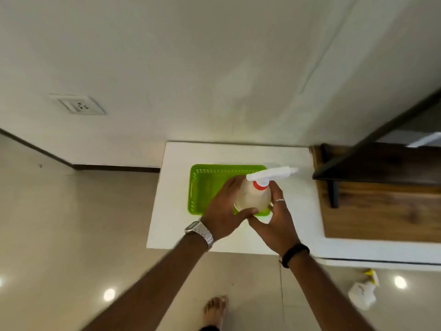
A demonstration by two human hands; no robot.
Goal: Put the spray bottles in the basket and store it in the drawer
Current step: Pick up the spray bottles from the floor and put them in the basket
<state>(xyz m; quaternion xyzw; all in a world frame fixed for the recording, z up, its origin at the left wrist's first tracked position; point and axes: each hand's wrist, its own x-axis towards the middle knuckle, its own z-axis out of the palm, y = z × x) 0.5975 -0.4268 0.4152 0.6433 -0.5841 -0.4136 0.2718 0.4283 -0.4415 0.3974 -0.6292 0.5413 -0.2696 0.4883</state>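
A green perforated basket [202, 187] sits on a white cabinet top [238, 154]. Over its right half I hold a pale spray bottle [254, 197] with a red collar and a white trigger head pointing right. My left hand [224, 211] wraps the bottle's left side and base. On the other side my right hand [276, 216], with a ring, grips the bottle. The bottle stands roughly upright; whether its base touches the basket floor is hidden by my hands. A second spray bottle [362, 292], white with a yellow nozzle, lies on the floor at the lower right.
A dark wooden shelf unit [381, 206] adjoins the white top on the right. The wall behind carries a socket [78, 105]. Glossy tiled floor [71, 235] spreads to the left and below; my bare foot [214, 309] stands near the cabinet front.
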